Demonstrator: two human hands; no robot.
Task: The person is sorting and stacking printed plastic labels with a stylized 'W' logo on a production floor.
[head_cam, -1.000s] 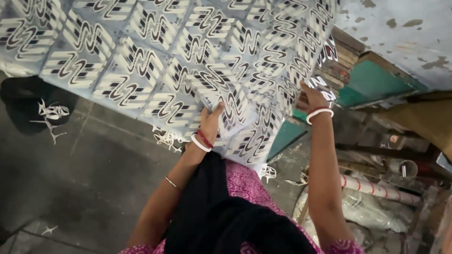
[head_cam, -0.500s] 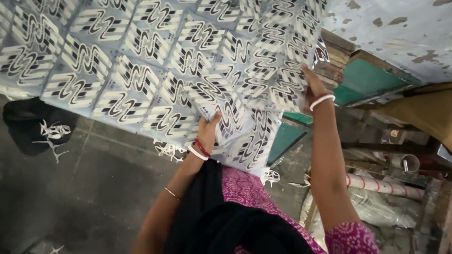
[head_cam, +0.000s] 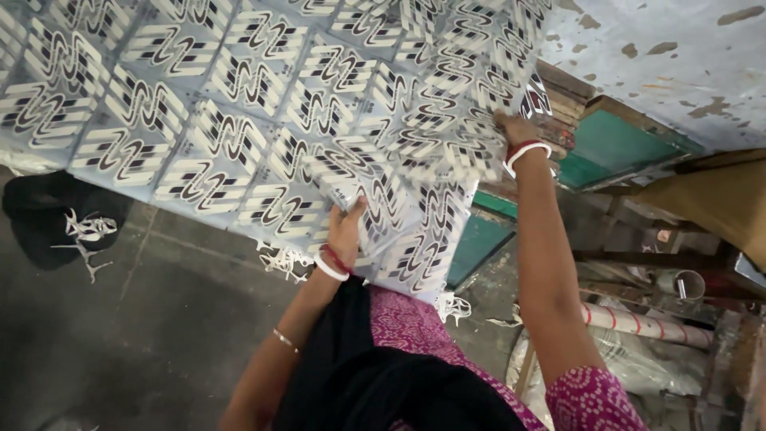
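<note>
A large pale grey-blue cloth printed with black and white zigzag squares hangs spread across the upper left of the view. My left hand, with red and white bangles at the wrist, pinches a fold near the cloth's lower edge. My right hand is raised higher and grips the cloth near its right edge; its fingers are partly hidden by fabric. Below me are my black scarf and pink dotted sleeve.
A dark bundle with white fringe lies on the grey floor at left. Green framed panels lean against a peeling wall at right. A red-striped white tube, a small pipe end and wooden clutter lie low right.
Both hands have risen with the cloth, the right arm reaching up further. The cloth now spreads wider and lower across the view, and the camera has tilted slightly.
</note>
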